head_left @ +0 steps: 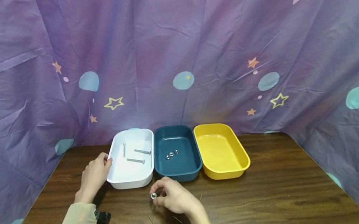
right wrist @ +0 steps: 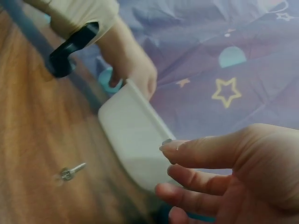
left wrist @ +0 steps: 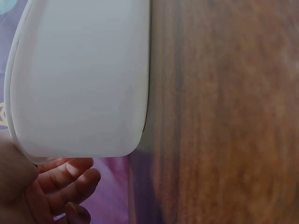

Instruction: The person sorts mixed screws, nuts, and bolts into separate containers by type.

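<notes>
My left hand (head_left: 95, 175) grips the left rim of the white tray (head_left: 131, 184); in the left wrist view its curled fingers (left wrist: 77, 189) show beside the tray's end. Several long bolts (head_left: 135, 161) lie in that tray. In front of the trays, my right hand (head_left: 176, 197) pinches a small silver nut (head_left: 153, 196) between thumb and forefinger. The right wrist view has this hand (right wrist: 224, 172) overlapping the white tray (right wrist: 135, 135), a grey glint at the thumb tip. Three similar nuts (head_left: 171, 154) lie in the dark blue tray (head_left: 179, 178).
A yellow tray (head_left: 226, 175) stands right of the blue one, the three trays side by side. Thin screws (head_left: 151, 220) lie scattered on the wooden table (head_left: 272, 204) around my right hand. A patterned purple cloth (head_left: 161, 56) hangs behind the table.
</notes>
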A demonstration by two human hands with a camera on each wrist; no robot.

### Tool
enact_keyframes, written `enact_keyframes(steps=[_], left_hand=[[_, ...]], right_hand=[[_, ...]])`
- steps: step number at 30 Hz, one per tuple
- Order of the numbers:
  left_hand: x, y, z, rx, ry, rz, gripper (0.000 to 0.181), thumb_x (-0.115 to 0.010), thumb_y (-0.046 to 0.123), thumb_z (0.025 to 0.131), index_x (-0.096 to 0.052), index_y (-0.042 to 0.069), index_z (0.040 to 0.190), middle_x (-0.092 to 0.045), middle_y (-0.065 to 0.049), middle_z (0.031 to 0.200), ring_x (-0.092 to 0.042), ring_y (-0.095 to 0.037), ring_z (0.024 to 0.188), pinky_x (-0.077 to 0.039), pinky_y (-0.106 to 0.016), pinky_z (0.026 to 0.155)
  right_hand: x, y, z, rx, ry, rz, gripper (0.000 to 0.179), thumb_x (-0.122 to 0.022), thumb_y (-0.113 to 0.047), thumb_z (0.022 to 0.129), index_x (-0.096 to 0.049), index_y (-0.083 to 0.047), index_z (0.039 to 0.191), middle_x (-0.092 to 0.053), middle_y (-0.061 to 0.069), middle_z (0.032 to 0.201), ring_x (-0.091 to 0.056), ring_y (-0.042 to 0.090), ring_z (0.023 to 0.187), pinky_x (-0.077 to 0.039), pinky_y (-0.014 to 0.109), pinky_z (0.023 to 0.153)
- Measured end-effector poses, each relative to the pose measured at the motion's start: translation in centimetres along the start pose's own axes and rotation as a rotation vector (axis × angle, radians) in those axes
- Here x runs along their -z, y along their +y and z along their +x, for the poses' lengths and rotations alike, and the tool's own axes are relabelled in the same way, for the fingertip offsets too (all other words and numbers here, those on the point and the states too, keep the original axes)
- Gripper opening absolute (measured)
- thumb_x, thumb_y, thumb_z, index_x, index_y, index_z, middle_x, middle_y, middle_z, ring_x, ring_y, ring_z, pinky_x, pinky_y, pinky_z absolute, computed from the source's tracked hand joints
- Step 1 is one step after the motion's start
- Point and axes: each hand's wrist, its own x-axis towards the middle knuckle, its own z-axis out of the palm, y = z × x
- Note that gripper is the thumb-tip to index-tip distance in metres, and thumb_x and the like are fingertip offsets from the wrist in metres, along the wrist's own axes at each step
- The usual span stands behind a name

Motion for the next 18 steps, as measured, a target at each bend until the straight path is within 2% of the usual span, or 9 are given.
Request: enact_keyframes(steps=[9, 18], left_hand=[[0.0, -0.1, 0.1, 0.004, -0.020, -0.002, 0.029, -0.048, 0.023, 0.101, -0.057, -0.001, 0.114, -0.066, -0.016, 0.089, -0.062, -0.033, 0.072, -0.045, -0.049, 0.060], [0.1, 0.0, 0.1, 0.016, -0.033, -0.006, 0.029, -0.048, 0.023, 0.101, -0.056, -0.001, 0.115, -0.066, -0.017, 0.093, -0.063, -0.035, 0.076, -0.045, -0.051, 0.062]], right_hand=[[1.3, -1.0, -0.5, 0.015, 0.027, 0.039, 0.017, -0.075, -0.003, 0.081, -0.067, -0.014, 0.091, -0.056, 0.001, 0.090, -0.056, 0.004, 0.075, -0.045, 0.023, 0.070], [2.0, -1.1, -0.8, 0.014, 0.039, 0.061, 0.017, -0.074, -0.003, 0.083, -0.066, -0.014, 0.093, -0.056, 0.000, 0.090, -0.057, 0.007, 0.077, -0.046, 0.024, 0.071]])
